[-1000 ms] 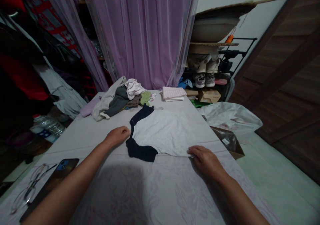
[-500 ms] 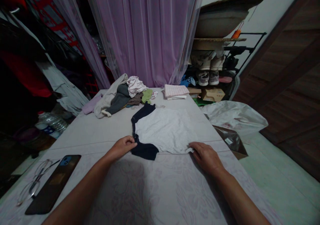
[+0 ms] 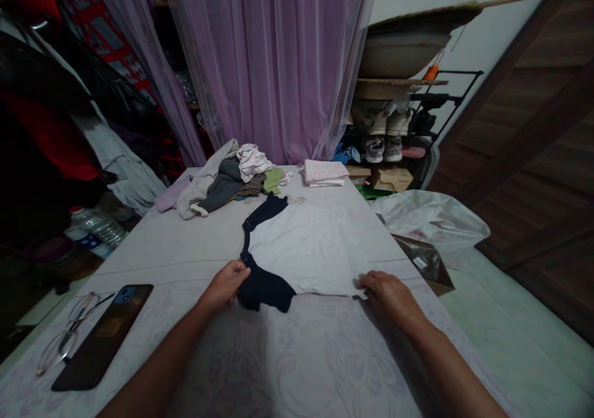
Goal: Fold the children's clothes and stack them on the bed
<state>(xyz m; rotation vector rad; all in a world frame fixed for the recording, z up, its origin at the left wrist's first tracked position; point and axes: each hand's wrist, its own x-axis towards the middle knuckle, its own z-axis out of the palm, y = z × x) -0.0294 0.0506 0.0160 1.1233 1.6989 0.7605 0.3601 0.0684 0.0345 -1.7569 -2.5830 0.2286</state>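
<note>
A white T-shirt (image 3: 306,251) with dark navy sleeves lies flat on the pale patterned bedsheet (image 3: 278,362). My left hand (image 3: 226,284) is closed in a pinch on the near navy sleeve (image 3: 265,289) at its left edge. My right hand (image 3: 388,296) is closed on the shirt's near right hem corner. The far navy sleeve (image 3: 262,213) stretches towards a heap of clothes.
A heap of loose clothes (image 3: 223,180) and a folded pink-striped cloth (image 3: 325,172) lie at the far end. A phone (image 3: 104,334) and glasses (image 3: 65,337) lie near left. A white bag (image 3: 431,220) and brown packet (image 3: 424,260) sit right. Purple curtain (image 3: 273,65) hangs behind.
My left hand slid from beside the shirt's collar down to the near navy sleeve and gripped it. Both hands drew the shirt's near edge towards me.
</note>
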